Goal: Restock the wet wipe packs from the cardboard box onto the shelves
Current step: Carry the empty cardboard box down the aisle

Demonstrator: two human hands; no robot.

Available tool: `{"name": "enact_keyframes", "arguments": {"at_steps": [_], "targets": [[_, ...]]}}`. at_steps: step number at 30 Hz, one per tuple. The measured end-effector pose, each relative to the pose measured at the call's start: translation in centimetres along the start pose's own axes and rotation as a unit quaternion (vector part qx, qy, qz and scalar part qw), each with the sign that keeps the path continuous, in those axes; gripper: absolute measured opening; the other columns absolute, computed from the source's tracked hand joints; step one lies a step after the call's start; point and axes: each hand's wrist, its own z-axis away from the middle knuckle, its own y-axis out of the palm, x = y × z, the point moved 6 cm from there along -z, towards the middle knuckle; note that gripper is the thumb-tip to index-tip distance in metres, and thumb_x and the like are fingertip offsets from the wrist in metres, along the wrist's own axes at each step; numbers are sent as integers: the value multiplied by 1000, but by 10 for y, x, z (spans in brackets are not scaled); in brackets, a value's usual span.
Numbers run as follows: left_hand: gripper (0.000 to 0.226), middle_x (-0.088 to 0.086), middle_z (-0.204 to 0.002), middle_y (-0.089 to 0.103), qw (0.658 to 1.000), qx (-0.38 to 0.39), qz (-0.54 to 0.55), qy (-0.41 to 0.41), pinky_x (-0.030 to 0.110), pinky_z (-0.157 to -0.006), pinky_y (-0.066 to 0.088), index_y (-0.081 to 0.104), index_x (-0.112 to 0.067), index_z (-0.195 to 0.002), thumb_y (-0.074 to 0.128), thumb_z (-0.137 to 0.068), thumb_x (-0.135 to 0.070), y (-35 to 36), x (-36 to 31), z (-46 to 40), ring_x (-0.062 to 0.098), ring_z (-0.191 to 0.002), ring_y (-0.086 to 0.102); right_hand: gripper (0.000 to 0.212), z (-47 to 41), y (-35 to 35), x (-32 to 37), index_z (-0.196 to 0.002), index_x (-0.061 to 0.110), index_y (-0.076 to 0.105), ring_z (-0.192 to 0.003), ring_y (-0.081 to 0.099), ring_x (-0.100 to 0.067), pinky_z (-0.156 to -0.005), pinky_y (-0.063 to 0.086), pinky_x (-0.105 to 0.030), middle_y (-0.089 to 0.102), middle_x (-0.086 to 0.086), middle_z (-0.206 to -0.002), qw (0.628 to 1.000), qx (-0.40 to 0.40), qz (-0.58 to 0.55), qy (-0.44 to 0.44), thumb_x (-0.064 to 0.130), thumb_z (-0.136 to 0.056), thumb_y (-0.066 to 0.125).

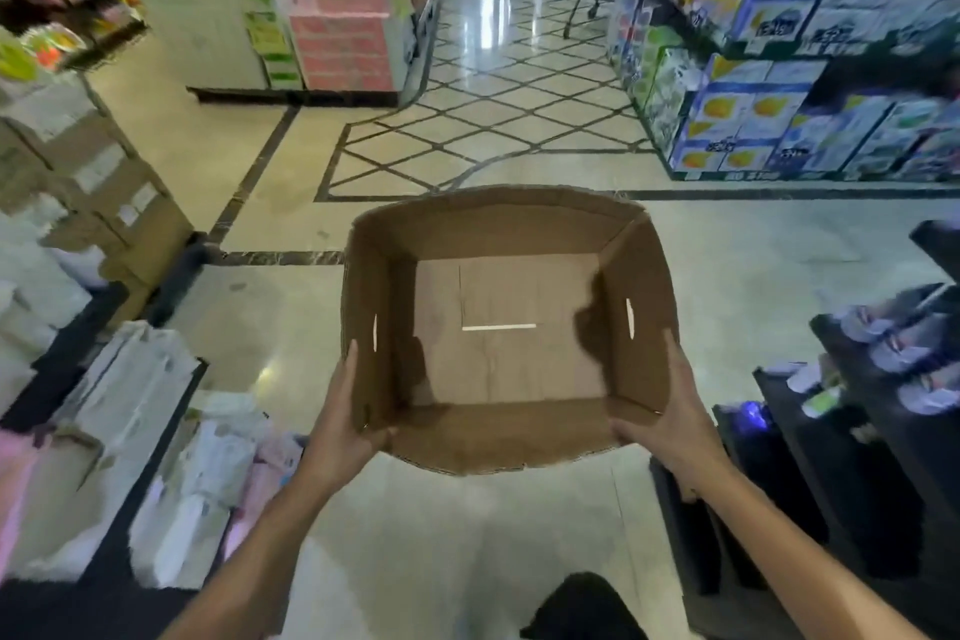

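We're in a shop aisle, tiled floor [249, 182] ahead, stocked shelves [883, 353] at our right, stacked packs low at our left. We hold the cardboard box [509, 327] above the floor, open top toward us; its inside shows bare, no wet wipe packs visible in it. Left hand [343, 411] grasps the near left corner, thumb curled over the rim. Right hand [670, 411] grasps the near right corner, thumb inside the wall. Our read: unloading looks finished, we're at the box-disposal step. Next move needs somewhere to set the empty box down or flatten it.
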Motion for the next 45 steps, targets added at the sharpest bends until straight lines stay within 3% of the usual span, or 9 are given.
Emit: {"name": "enact_keyframes", "arguments": {"at_steps": [5, 9, 14, 21, 27, 34, 37, 42, 45], "targets": [[128, -10, -164, 13, 1000, -5, 3, -16, 43, -117, 34, -3, -42, -156, 87, -71, -9, 7, 4, -123, 17, -150, 19, 135, -127, 12, -7, -154, 48, -5, -147, 21, -8, -111, 33, -32, 6, 20, -164, 1000, 17, 12, 7, 33, -63, 94], [126, -13, -163, 12, 998, -39, 1, -55, 45, -115, 37, -2, -44, -155, 87, -72, -10, 11, 11, -215, 19, -150, 20, 137, -249, 35, -10, -151, 52, -7, -149, 25, -19, -117, 34, -46, 11, 14, -164, 998, 55, 20, -3, 38, -60, 94], [124, -9, -165, 10, 990, -85, 0, -109, 39, -117, 32, -4, -47, -153, 86, -74, -11, -1, 5, -316, 20, -151, 17, 137, -403, 56, 7, -152, 53, -7, -150, 22, -15, -118, 32, -43, 5, 23, -164, 992, 122, 3, -26, 34, -62, 94], [127, -9, -164, 11, 970, -152, 16, -188, 48, -117, 33, -8, -46, -154, 86, -74, -15, -23, 23, -406, 19, -150, 18, 135, -566, 113, 56, -150, 55, -9, -151, 21, -18, -116, 35, -49, 4, 21, -164, 977, 195, 27, -78, 36, -63, 93], [128, -9, -165, 8, 956, -174, 44, -233, 33, -115, 28, -5, -38, -157, 86, -72, -7, -54, 81, -510, 14, -151, 13, 138, -694, 201, 83, -151, 52, -10, -151, 20, -18, -115, 36, -48, 5, 20, -164, 966, 241, 44, -77, 31, -63, 94], [128, -15, -164, 5, 946, -191, 60, -256, 40, -117, 26, -6, -46, -154, 85, -74, -6, -129, 144, -631, 1, -143, 7, 134, -818, 305, 147, -156, 38, -6, -151, 19, -21, -115, 33, -44, 6, 12, -166, 961, 247, 75, -95, 33, -65, 92], [126, -22, -160, 4, 940, -199, 49, -273, 44, -117, 26, -7, -50, -153, 84, -75, -7, -172, 169, -679, 8, -148, 6, 133, -867, 351, 181, -157, 34, -7, -151, 21, -22, -114, 35, -41, 5, 11, -166, 955, 252, 101, -116, 38, -66, 90], [128, -14, -165, 0, 929, -220, 51, -293, 46, -116, 29, -10, -55, -150, 84, -76, -12, -226, 210, -746, 17, -152, 7, 134, -946, 431, 218, -148, 55, -15, -149, 24, -20, -111, 40, -48, 2, 26, -161, 945, 297, 63, -125, 51, -63, 88], [128, -14, -165, 0, 921, -226, 56, -312, 46, -118, 28, -12, -53, -149, 85, -75, -15, -252, 240, -778, 17, -152, 7, 134, -999, 489, 242, -151, 53, -8, -148, 27, -18, -112, 40, -50, 7, 22, -162, 931, 338, 46, -132, 47, -61, 91]]}}
